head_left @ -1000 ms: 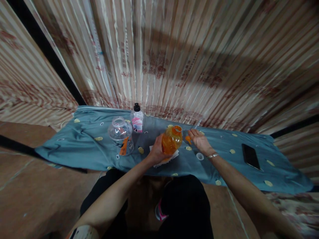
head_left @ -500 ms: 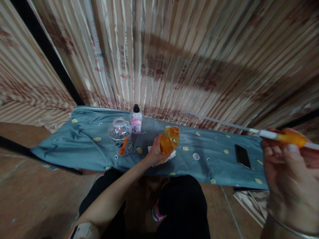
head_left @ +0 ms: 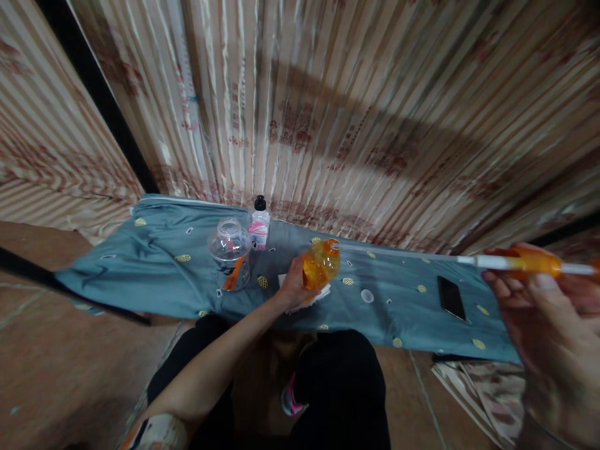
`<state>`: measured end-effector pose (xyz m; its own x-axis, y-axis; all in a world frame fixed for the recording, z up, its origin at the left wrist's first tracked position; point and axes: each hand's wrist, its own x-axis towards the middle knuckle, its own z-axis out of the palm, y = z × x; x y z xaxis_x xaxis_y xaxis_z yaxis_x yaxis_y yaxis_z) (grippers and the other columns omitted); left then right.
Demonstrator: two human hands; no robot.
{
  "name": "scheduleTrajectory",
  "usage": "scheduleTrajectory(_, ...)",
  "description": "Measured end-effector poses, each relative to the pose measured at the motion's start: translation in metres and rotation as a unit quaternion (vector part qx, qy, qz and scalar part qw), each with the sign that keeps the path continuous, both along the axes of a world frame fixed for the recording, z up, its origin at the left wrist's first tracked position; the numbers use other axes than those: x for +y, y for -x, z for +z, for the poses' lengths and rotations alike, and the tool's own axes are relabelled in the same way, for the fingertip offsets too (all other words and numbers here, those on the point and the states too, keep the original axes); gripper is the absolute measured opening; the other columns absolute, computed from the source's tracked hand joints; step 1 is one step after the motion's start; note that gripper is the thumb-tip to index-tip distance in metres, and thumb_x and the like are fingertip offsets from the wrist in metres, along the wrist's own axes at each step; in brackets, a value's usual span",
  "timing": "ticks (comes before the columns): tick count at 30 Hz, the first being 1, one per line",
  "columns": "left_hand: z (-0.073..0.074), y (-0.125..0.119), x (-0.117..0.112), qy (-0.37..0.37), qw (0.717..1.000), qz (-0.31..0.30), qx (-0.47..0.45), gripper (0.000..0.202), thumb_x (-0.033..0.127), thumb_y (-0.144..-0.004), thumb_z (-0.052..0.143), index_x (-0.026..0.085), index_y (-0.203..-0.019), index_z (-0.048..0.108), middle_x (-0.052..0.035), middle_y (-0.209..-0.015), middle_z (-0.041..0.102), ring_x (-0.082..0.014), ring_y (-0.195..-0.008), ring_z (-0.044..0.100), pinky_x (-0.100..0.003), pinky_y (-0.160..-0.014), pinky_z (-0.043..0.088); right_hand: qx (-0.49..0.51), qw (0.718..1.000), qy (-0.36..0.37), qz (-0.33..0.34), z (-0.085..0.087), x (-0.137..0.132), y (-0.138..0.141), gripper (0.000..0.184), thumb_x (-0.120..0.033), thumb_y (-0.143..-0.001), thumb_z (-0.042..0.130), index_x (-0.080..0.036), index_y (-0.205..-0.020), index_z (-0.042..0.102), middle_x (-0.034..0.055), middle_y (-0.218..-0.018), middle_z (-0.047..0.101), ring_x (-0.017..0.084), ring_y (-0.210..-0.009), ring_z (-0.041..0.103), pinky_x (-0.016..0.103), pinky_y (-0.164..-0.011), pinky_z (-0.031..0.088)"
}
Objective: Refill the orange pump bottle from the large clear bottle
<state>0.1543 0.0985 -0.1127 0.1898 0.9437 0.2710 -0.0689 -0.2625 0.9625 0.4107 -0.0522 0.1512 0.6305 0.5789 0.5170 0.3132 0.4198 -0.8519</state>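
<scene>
My left hand [head_left: 293, 286] is wrapped round a see-through orange bottle [head_left: 322, 265], tilted with its uncapped mouth leaning right. White tissue [head_left: 321, 295] lies beneath the bottle. On the far right, my right hand [head_left: 557, 325] grips an orange and white pump head [head_left: 525, 261] between thumb and fingers. From it a long clear tube [head_left: 398, 252] stretches left, its faint tip close to the bottle's mouth; whether it is inside, I cannot make out.
A clear plastic jar [head_left: 229, 256] and a small bottle with a black cap [head_left: 260, 226] stand left on the blue cloth [head_left: 159, 262]. A round clear disc [head_left: 367, 295] and a phone [head_left: 452, 298] lie to the right. A striped curtain [head_left: 319, 112] hangs behind.
My right hand has swung the pump head's tube lower and more level, bringing its tip to the bottle's mouth. The bottle leans slightly more to the right. The view has shifted a little.
</scene>
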Motion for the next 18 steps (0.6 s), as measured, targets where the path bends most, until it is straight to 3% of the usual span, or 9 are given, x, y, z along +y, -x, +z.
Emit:
scheduleTrajectory(4, 0.000, -0.002, 0.000, 0.004, 1.000, 0.001, -0.009, 0.101, 0.019, -0.047, 0.105, 0.029, -0.140, 0.066, -0.0103, -0.141, 0.066, -0.0403, -0.138, 0.062, -0.064, -0.130, 0.042, -0.062, 0.998, 0.012, 0.019, 0.015, 0.006, 0.006, 0.045, -0.061, -0.062, 0.106, -0.032, -0.085, 0.080, 0.0099, -0.109, 0.079, 0.030, -0.090, 0.075, 0.072, -0.109, 0.054)
scheduleTrajectory(8, 0.002, -0.003, 0.000, 0.009, 1.000, 0.002, -0.015, 0.100, 0.018, -0.044, 0.105, 0.025, -0.136, 0.068, -0.0122, -0.140, 0.065, -0.0430, -0.141, 0.060, -0.067, -0.133, 0.038, -0.107, 0.993, 0.040, 0.007, 0.026, 0.014, 0.005, 0.048, -0.068, -0.063, 0.104, -0.030, -0.078, 0.079, 0.0098, -0.100, 0.079, 0.028, -0.082, 0.073, 0.066, -0.097, 0.061)
scheduleTrajectory(12, 0.005, -0.002, -0.002, 0.015, 1.000, 0.001, -0.021, 0.098, 0.019, -0.046, 0.104, 0.027, -0.136, 0.067, -0.0100, -0.138, 0.066, -0.0420, -0.141, 0.060, -0.066, -0.131, 0.041, -0.184, 0.978, 0.085, 0.049, 0.034, 0.038, 0.009, 0.052, -0.074, -0.070, 0.098, -0.028, -0.089, 0.084, 0.0101, -0.097, 0.080, 0.028, -0.086, 0.076, 0.055, -0.092, 0.065)
scheduleTrajectory(15, 0.007, -0.001, -0.003, 0.020, 1.000, 0.004, -0.022, 0.100, 0.021, -0.045, 0.104, 0.027, -0.137, 0.066, -0.0091, -0.136, 0.067, -0.0408, -0.138, 0.063, -0.066, -0.129, 0.044, -0.259, 0.943, 0.121, 0.173, 0.026, 0.068, 0.023, 0.045, -0.066, -0.082, 0.093, -0.027, -0.101, 0.083, 0.0078, -0.104, 0.082, 0.025, -0.093, 0.077, 0.044, -0.088, 0.067)
scheduleTrajectory(18, 0.010, -0.001, -0.003, 0.023, 0.999, 0.010, -0.022, 0.102, 0.017, -0.042, 0.105, 0.025, -0.136, 0.066, -0.0102, -0.136, 0.066, -0.0412, -0.141, 0.061, -0.064, -0.131, 0.041, -0.296, 0.900, 0.167, 0.272, 0.001, 0.097, 0.042, 0.053, -0.069, -0.088, 0.085, -0.023, -0.113, 0.080, 0.0087, -0.106, 0.082, 0.028, -0.098, 0.078, 0.044, -0.092, 0.067)
